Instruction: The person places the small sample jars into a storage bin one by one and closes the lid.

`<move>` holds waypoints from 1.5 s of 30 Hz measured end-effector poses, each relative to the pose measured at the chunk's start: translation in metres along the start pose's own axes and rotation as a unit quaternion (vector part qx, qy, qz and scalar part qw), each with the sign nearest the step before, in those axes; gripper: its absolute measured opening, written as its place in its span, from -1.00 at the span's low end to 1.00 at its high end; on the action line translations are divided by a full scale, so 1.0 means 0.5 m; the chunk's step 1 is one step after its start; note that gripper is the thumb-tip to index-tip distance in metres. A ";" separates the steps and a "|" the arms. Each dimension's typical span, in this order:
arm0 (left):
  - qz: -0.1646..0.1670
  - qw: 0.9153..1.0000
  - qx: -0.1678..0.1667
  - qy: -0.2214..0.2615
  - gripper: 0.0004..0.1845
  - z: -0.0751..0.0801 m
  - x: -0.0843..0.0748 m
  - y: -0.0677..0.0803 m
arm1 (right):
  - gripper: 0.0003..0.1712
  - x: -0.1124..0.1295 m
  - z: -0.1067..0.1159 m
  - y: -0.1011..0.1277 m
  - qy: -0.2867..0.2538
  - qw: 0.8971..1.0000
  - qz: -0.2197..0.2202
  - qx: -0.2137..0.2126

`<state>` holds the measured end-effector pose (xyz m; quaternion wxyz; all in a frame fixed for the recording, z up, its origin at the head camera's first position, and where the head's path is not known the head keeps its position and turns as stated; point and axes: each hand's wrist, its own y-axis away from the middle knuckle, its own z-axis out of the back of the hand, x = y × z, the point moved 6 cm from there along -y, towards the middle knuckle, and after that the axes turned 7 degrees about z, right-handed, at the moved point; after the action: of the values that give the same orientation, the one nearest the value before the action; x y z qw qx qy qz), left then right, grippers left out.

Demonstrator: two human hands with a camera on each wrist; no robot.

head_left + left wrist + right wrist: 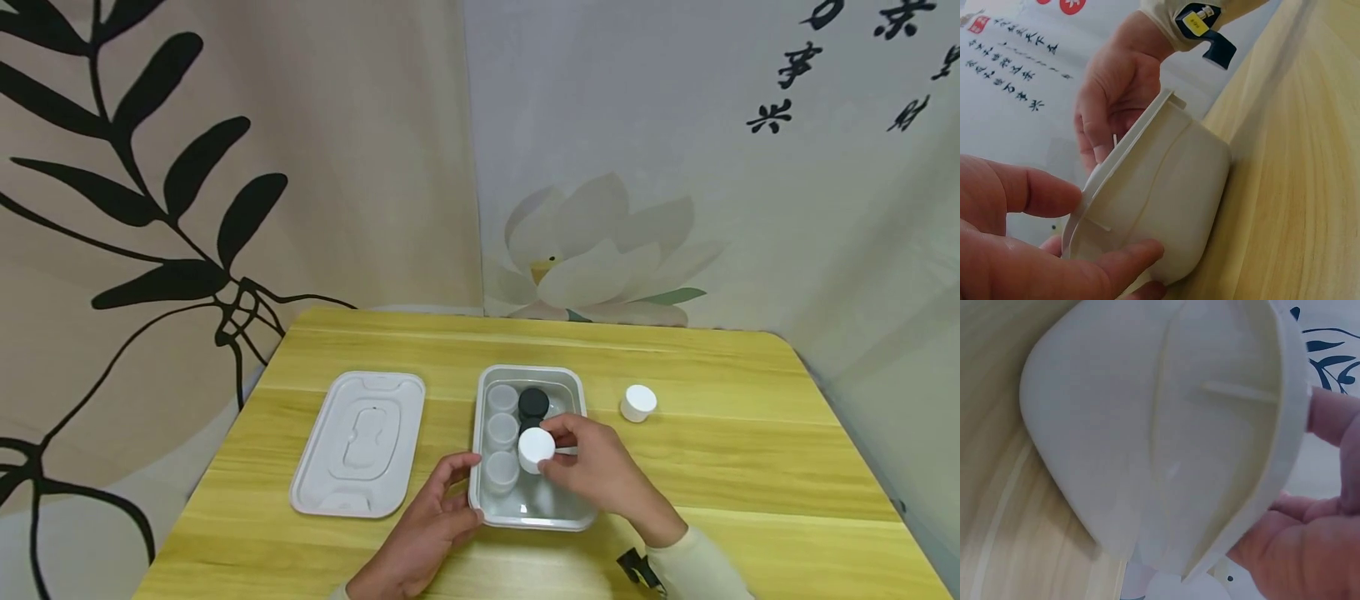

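Observation:
A white plastic storage box [551, 518] stands on the table. My left hand [431, 525] holds its near left side, with one fingertip at the rim and the thumb against the outer wall, as the left wrist view shows. Between thumb and fingers, my right hand [596, 462] pinches a small round white-topped jar [536, 448] inside the box. Three jars with pale translucent tops [502, 432] line the box's left side. A black-topped jar [533, 403] sits beside them, and another dark top shows partly behind the pinched jar. In the right wrist view the box wall [1104, 425] hides the contents.
Left of the box, a white rectangular lid [360, 446] lies flat on the wooden table [712, 467]. One more small white jar [639, 402] stands right of the box. Printed curtains [375, 167] hang behind the table's far edge.

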<state>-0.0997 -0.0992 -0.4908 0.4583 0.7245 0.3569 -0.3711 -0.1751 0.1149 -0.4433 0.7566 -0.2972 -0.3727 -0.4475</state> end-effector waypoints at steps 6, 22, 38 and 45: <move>-0.005 1.000 0.006 0.003 -0.22 -0.002 -0.001 0.001 | -0.60 0.005 -0.006 -0.004 0.016 1.000 -0.009 0.010; -0.007 1.000 0.011 0.002 -0.23 -0.004 -0.006 -0.001 | -0.64 0.030 -0.031 -0.014 0.139 0.988 -0.015 0.061; -0.003 1.000 0.009 0.001 -0.22 -0.004 -0.001 0.000 | -0.65 0.035 -0.047 -0.004 0.221 0.973 0.014 0.068; -0.006 1.000 0.013 0.004 -0.21 -0.003 0.000 -0.002 | -0.67 0.036 -0.053 -0.006 0.244 0.968 0.014 0.066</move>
<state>-0.1001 -0.0974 -0.4904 0.4448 0.7299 0.3581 -0.3758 -0.1641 0.0844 -0.4425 0.8485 -0.1341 -0.2015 -0.4706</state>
